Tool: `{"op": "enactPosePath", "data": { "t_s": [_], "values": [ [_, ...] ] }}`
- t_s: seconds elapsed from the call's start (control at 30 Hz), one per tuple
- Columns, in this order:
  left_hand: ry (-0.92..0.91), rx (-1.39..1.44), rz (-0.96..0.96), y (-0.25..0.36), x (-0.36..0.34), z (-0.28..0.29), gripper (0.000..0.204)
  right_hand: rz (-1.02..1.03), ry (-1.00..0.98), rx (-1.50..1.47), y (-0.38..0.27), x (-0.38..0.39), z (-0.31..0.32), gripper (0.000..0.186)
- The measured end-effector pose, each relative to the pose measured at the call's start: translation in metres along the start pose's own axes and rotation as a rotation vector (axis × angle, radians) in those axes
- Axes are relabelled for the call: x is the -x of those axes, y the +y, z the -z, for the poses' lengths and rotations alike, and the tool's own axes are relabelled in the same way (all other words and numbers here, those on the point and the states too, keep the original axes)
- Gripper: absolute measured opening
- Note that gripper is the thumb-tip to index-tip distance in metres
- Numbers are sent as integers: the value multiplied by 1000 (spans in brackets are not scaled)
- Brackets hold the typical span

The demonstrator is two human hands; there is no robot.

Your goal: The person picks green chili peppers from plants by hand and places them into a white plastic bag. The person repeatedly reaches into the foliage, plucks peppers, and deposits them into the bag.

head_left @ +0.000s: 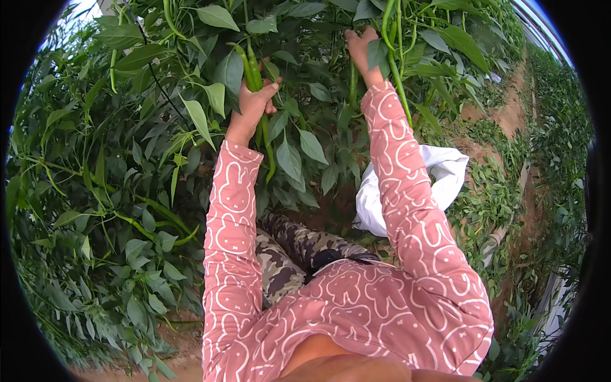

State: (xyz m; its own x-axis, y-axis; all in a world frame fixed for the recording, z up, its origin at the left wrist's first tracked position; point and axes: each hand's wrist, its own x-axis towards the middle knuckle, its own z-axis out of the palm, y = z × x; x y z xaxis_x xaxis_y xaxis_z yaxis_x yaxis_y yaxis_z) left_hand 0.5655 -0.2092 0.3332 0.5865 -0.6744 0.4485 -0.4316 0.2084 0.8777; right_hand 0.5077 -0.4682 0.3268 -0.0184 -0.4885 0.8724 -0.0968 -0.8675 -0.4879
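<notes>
My left hand is closed around several long green chili peppers. Their stems point upward, and the tips of some come out below the palm. Up among the leaves, my right hand has its fingers curled near the stems of a pepper plant; leaves partly cover it, and what lies between its fingers is hidden. One green pepper hangs just below and left of that hand. Longer green peppers hang right beside my right wrist.
A white sack, its mouth open, stands under my right forearm. More green peppers hang on plants at the left. A dirt path runs along the right, with leafy litter and another plant row beyond.
</notes>
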Motion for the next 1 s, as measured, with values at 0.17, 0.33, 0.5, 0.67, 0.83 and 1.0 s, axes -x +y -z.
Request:
{"op": "enactPosePath", "data": {
  "t_s": [0.17,0.33,0.5,0.67,0.83,1.0],
  "values": [
    [-23,21,-23,4,1,0,59,-588,-451,-748,39,-52,-13,20],
    [-59,45,-28,2,-3,3,61,-664,-539,-687,37,-71,-2,12],
    [-92,43,-58,-1,-3,4,61,-631,-736,-566,24,-73,14,11],
    [-81,38,-41,1,-1,3,59,-75,-510,-566,6,-64,8,17],
    [-69,10,-23,3,-1,2,58,-271,-585,109,-11,-63,29,27],
    [-71,-3,-19,2,-3,-1,58,-473,-535,42,-15,-51,44,31]
  ]
}}
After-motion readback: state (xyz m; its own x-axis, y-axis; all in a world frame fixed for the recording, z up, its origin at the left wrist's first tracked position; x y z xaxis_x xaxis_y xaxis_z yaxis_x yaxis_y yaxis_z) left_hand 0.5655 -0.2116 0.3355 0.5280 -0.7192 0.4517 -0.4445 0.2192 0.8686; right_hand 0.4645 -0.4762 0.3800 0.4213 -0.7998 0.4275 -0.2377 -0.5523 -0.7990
